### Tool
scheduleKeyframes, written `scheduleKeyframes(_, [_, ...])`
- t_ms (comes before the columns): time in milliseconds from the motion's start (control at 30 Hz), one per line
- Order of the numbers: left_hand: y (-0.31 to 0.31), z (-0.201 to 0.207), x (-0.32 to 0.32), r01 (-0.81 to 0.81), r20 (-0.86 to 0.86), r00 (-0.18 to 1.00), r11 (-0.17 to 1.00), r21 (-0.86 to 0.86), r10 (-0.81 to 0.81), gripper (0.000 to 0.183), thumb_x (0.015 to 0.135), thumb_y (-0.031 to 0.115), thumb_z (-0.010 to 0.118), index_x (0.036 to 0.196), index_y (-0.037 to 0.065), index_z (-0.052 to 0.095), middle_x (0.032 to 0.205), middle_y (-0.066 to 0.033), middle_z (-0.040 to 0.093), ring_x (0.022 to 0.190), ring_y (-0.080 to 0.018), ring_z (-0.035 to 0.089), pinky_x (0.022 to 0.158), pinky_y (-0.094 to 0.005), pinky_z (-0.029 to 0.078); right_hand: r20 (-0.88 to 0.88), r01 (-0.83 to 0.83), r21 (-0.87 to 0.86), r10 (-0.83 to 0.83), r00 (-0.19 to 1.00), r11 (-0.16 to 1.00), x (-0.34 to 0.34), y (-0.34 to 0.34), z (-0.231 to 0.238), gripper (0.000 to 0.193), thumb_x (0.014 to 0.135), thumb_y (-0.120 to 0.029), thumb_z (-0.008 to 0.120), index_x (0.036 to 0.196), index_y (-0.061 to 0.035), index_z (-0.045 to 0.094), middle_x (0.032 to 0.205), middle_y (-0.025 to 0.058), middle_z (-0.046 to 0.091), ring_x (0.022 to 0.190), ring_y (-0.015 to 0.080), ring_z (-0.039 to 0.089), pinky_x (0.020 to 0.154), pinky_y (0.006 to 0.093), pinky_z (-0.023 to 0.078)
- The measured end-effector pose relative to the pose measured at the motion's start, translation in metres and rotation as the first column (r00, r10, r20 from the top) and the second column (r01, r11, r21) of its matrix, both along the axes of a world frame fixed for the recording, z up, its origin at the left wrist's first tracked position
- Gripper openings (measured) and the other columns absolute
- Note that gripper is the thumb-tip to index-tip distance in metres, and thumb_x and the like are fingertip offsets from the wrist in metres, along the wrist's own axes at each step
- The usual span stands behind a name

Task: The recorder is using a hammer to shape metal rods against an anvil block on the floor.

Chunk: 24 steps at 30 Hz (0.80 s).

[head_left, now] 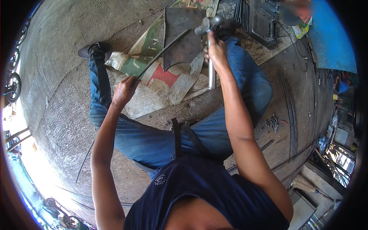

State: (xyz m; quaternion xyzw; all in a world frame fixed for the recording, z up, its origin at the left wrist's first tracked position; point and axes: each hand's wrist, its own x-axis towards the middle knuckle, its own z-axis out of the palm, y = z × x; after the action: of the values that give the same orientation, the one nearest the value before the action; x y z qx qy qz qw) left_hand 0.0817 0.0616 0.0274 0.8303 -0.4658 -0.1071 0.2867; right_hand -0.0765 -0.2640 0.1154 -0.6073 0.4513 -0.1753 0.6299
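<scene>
My left hand (124, 91) is closed around a long dark metal rod (161, 53). The rod's far end rests over a dark metal plate (183, 38), and its other end trails back past my left forearm toward the floor. Higher up on the right, my right hand (217, 53) grips a ball-peen hammer (211, 78) near its head. The hammer's shiny head is raised at the plate's right edge, apart from the rod; its handle points back toward me. Under the plate lies a worn, printed sheet (142, 99) in green, white and red, between my spread legs.
A black tool case (262, 23) and several dark bars (241, 13) lie at the far right, near a blurred person (297, 13) and a blue panel (333, 36). Long rods (290, 119), small metal pieces (274, 123) and a broom (304, 184) lie to the right. Motorcycles stand along the left.
</scene>
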Motion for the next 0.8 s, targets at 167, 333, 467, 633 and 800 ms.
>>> scheduleKeyframes(167, [0.0, 0.007, 0.005, -0.076, -0.112, 0.991, 0.997, 0.007, 0.076, 0.023, 0.091, 0.019, 0.065, 0.109, 0.005, 0.06, 0.092, -0.0208, 0.069, 0.081, -0.0393, 0.067, 0.067, -0.0453, 0.052, -0.151, -0.075, -0.17, 0.049, 0.987, 0.983, 0.044, -0.013, -0.026, 0.051, 0.096, -0.052, 0.052, 0.076, -0.0049, 0.048, 0.055, 0.0016, 0.049, 0.039, 0.0114, 0.046, 0.035, 0.0289, 0.037])
scheduleKeyframes(333, [-0.004, 0.006, 0.012, -0.01, -0.122, 0.992, 0.999, -0.039, 0.005, 0.021, 0.091, 0.018, 0.065, 0.105, 0.003, 0.061, 0.083, -0.0211, 0.068, 0.075, -0.0394, 0.067, 0.062, -0.0445, 0.052, -0.217, -0.144, -0.512, 0.035, 0.976, 0.847, 0.056, -0.022, -0.06, 0.06, 0.095, -0.052, 0.053, 0.065, -0.001, 0.057, 0.061, 0.0134, 0.061, 0.044, 0.0215, 0.059, 0.041, 0.0381, 0.045])
scheduleKeyframes(467, [0.001, -0.002, 0.012, 0.002, -0.083, 0.997, 0.996, -0.09, -0.009, 0.019, 0.09, 0.016, 0.066, 0.102, 0.001, 0.063, 0.08, -0.0216, 0.068, 0.073, -0.0393, 0.067, 0.06, -0.0439, 0.052, -0.105, -0.093, -0.048, 0.088, 0.991, 0.995, 0.046, -0.008, -0.005, 0.048, 0.098, -0.047, 0.051, 0.074, -0.0051, 0.053, 0.057, 0.0052, 0.054, 0.042, 0.0116, 0.052, 0.035, 0.0282, 0.041])
scheduleKeyframes(633, [0.006, -0.001, 0.011, -0.017, -0.084, 0.996, 0.998, -0.064, 0.011, 0.019, 0.089, 0.014, 0.067, 0.102, 0.001, 0.063, 0.08, -0.0217, 0.068, 0.073, -0.0393, 0.067, 0.06, -0.0432, 0.052, 0.071, -0.015, -0.207, 0.03, 0.997, 0.978, 0.047, -0.017, 0.087, 0.056, 0.092, -0.057, 0.055, 0.085, -0.0013, 0.053, 0.062, 0.0072, 0.056, 0.042, 0.0114, 0.05, 0.038, 0.0261, 0.043])
scheduleKeyframes(800, [-0.001, 0.004, 0.011, -0.032, -0.118, 0.993, 0.998, -0.052, 0.026, 0.017, 0.088, 0.012, 0.068, 0.1, 0.002, 0.064, 0.08, -0.0219, 0.067, 0.073, -0.0391, 0.067, 0.06, -0.0427, 0.052, 0.486, 0.381, -0.722, 0.031, 0.873, 0.578, 0.075, 0.013, 0.229, 0.049, 0.097, -0.056, 0.045, 0.079, -0.0105, 0.048, 0.054, -0.0019, 0.04, 0.037, 0.0077, 0.037, 0.035, 0.0241, 0.033])
